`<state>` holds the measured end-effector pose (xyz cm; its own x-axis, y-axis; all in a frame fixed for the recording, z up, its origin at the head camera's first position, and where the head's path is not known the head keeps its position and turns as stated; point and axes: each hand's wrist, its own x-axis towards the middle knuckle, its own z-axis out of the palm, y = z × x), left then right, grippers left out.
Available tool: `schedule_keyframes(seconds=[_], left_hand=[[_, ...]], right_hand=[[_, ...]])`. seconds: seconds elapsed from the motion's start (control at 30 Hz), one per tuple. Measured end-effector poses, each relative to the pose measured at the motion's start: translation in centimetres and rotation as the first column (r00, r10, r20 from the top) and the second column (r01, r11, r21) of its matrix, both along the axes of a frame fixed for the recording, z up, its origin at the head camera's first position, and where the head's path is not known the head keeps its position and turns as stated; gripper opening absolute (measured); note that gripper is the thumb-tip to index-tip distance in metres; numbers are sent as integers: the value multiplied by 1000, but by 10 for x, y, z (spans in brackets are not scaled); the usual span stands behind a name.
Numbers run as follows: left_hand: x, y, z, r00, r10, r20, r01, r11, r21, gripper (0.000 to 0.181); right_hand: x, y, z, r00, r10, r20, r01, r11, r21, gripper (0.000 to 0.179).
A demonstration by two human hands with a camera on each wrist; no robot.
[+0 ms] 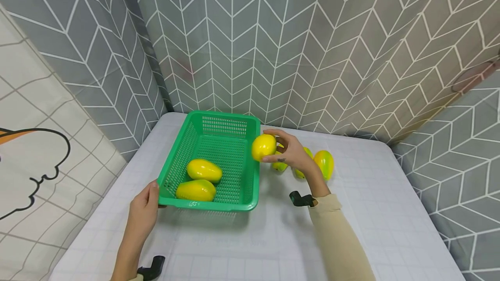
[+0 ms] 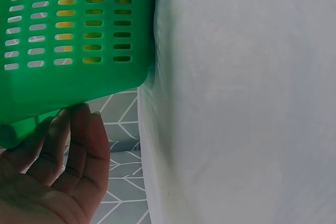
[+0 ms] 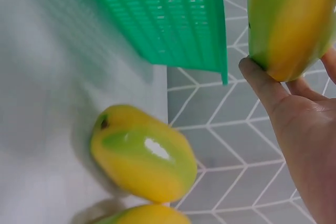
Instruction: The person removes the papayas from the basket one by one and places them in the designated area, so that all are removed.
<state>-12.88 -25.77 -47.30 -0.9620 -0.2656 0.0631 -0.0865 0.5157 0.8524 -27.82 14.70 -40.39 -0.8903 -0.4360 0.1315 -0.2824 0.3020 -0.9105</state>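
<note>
A green plastic basket (image 1: 234,177) with slotted walls stands on the table. My left hand (image 1: 143,206) grips its near left corner, thumb on the rim; the left wrist view shows the fingers (image 2: 94,150) under the rim. Inside, two yellow mangoes (image 1: 204,171) (image 1: 196,190) lie in the near left part. My right hand (image 1: 293,153) holds another mango (image 1: 263,147) between thumb and fingers, level with the basket's right rim. In the right wrist view this mango (image 3: 291,19) looks green and yellow, raised beside the basket wall (image 3: 173,19).
Several mangoes lie on the table right of the basket, partly hidden by my right hand; the rightmost mango (image 1: 324,164) is in plainer sight. A white cloth (image 1: 281,246) covers the table. Grey patterned curtains (image 1: 242,55) hang behind its far edge.
</note>
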Motion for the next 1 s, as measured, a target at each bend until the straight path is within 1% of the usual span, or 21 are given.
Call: schedule_keyframes(seconds=[0.17, 0.3, 0.5, 0.73, 1.0], left_hand=[[0, 0, 0, 1000, 3, 7, -3, 1000, -3, 56], [-1, 0, 1, 1000, 14, 23, -14, 1000, -5, 57], [-1, 1, 1, 999, 22, 33, -22, 1000, 0, 58], [-1, 1, 2, 999, 19, 32, -19, 1000, -1, 59], [-1, 1, 1, 999, 18, 38, -19, 1000, 3, 59]], right_hand=[[4, 14, -7, 999, -10, 32, 11, 999, -39, 82], [7, 25, -16, 999, -23, 47, 25, 999, -43, 85], [15, 36, -25, 999, -37, 35, 37, 999, -5, 84], [20, 44, -31, 998, -57, -10, 57, 998, 27, 85], [32, 53, -38, 999, -39, 13, 38, 998, 57, 85]])
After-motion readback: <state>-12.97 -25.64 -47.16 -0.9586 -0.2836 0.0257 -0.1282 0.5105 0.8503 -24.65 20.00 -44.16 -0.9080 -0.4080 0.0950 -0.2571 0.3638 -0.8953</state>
